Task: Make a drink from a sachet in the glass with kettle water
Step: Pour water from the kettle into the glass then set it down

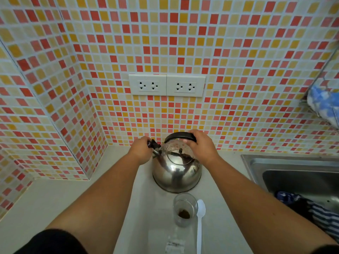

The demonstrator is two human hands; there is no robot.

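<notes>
A shiny steel kettle (176, 171) stands on the pale counter by the tiled wall. My right hand (200, 145) grips its black arched handle (176, 135) from the right. My left hand (142, 150) is closed around the black cap on the spout (155, 144) at the kettle's left. Just in front of the kettle stands a clear glass (185, 209) with brown powder at its bottom. A white plastic spoon (200, 222) lies right of the glass. An emptied sachet (174, 244) lies flat on the counter near the bottom edge.
A steel sink (293, 173) sits to the right, with a dark striped cloth (315, 211) over its near edge. Two double wall sockets (166, 85) are above the kettle. A blue cloth (324, 103) hangs on a rack at the right. The tiled wall juts out on the left.
</notes>
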